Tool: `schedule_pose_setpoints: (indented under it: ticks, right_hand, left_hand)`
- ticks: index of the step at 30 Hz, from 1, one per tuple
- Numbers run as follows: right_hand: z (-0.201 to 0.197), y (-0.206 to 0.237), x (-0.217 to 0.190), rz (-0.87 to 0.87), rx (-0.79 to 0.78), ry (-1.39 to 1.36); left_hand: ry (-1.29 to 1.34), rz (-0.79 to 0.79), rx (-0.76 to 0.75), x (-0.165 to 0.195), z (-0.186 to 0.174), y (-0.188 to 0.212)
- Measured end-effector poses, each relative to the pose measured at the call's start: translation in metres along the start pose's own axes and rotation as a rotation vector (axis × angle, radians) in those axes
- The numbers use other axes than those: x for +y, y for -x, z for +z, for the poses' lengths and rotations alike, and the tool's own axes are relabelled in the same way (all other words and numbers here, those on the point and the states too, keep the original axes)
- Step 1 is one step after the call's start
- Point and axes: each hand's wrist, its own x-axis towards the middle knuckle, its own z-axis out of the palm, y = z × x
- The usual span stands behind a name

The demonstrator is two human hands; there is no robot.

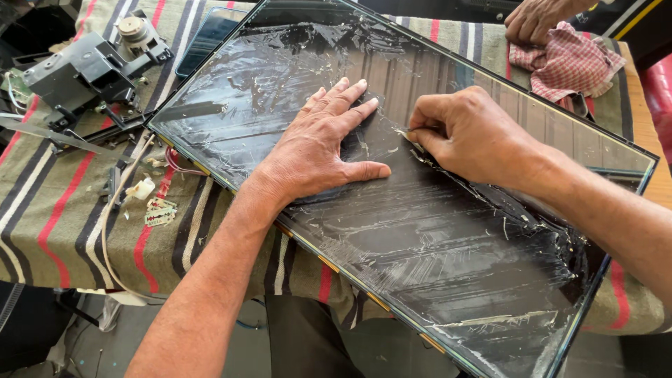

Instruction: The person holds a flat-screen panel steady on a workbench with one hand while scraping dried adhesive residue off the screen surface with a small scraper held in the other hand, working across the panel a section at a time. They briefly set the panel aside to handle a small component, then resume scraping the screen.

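My left hand lies flat, fingers released, steadying the screen panel; my right hand pinches its peeling film, which wants slow pulling

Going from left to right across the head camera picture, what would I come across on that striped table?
Black metal mechanism → small flat blades on the striped cloth → left hand pressed flat on the dark glossy panel → right hand pinching at the panel's surface → red checked rag under another person's hand.

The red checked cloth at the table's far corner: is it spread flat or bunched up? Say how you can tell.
Bunched up. The red checked cloth lies in crumpled folds on the striped table cover, with another person's hand resting on it.
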Motion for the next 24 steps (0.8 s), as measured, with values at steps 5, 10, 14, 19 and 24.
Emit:
schedule_pose_setpoints:
  ticks: [5, 10, 14, 19, 24]
  right_hand:
    - [0.000, 0.009, -0.006, -0.007, 0.003, 0.050]
    - [-0.001, 0.021, -0.009, 0.027, 0.006, 0.032]
    - [-0.007, 0.024, -0.006, 0.104, -0.023, -0.037]
    - [0.000, 0.001, -0.001, 0.094, 0.091, 0.007]
    - [0.013, -0.020, 0.000, -0.041, 0.110, -0.017]
  left_hand:
    - [0.007, -0.001, 0.002, -0.003, -0.001, 0.002]
    - [0.003, -0.010, 0.002, -0.003, -0.003, 0.004]
    - [0.008, -0.023, -0.003, -0.005, -0.005, 0.004]
    - [0.003, -0.031, -0.013, -0.006, -0.006, 0.004]
    - [-0.011, -0.001, 0.000, -0.008, -0.005, 0.004]
